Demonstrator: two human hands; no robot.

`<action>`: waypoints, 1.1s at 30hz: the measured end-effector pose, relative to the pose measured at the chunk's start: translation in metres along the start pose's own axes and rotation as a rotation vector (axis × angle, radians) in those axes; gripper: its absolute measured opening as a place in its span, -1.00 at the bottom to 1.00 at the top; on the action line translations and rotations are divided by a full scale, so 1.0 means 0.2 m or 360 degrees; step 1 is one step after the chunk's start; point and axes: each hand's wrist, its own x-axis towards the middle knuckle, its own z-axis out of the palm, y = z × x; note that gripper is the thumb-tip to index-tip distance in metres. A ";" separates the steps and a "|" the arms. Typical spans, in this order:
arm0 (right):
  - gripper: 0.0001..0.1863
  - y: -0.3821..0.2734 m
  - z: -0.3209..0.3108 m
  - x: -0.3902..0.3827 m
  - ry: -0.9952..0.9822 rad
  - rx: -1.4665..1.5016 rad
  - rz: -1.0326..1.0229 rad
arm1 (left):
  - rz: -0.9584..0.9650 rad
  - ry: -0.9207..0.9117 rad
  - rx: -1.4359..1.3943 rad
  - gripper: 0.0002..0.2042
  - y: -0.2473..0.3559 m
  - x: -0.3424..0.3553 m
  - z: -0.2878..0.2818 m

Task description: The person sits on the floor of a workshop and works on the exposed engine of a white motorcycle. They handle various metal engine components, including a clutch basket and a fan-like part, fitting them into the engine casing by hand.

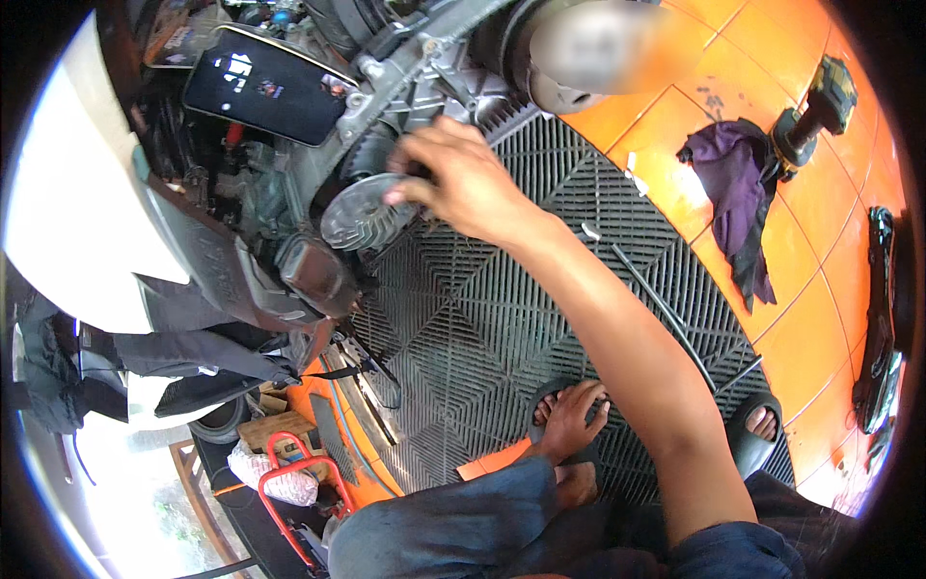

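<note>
My right hand (453, 179) reaches up and left to the opened side of a scooter's engine (424, 72). Thumb and fingers close on the rim of a round grey metal pulley disc (367, 212) with curved fins. The disc is tilted beside the engine casing, below a dark toothed belt (371, 152). Whether it touches the casing cannot be told. Low in the view, my left hand (571, 422) hangs by my knee over a sandalled foot, fingers loosely apart and nothing seen in them. Its forearm is hidden.
A black phone (270, 87) lies on the scooter at upper left. A cordless power tool (815, 116) and a purple cloth (728, 169) lie on orange tiles to the right. A thin rod (666, 309) rests on the black ribbed mat (463, 318). A red-framed item (289, 473) stands lower left.
</note>
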 end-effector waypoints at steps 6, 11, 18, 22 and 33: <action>-0.50 -0.03 -0.02 -0.08 -0.0034 -0.0183 0.0041 | 0.0057 0.0064 0.0007 -0.66 -0.01 0.00 -0.01; -0.57 -0.09 0.02 0.07 -0.0092 -0.0003 -0.0132 | -0.0018 -0.0053 0.0062 -0.69 0.00 0.00 -0.01; -0.49 -0.03 -0.03 -0.06 -0.0072 -0.0259 -0.0041 | 0.0083 0.0084 -0.0047 -0.70 0.03 0.01 -0.02; -0.53 -0.14 0.00 0.07 -0.0048 -0.0055 -0.0176 | 0.0031 0.0005 0.0114 -0.70 -0.02 -0.02 0.01; -0.48 -0.18 0.03 0.05 -0.0083 -0.0159 -0.0150 | 0.0124 0.0043 0.0109 -0.71 -0.01 -0.02 0.01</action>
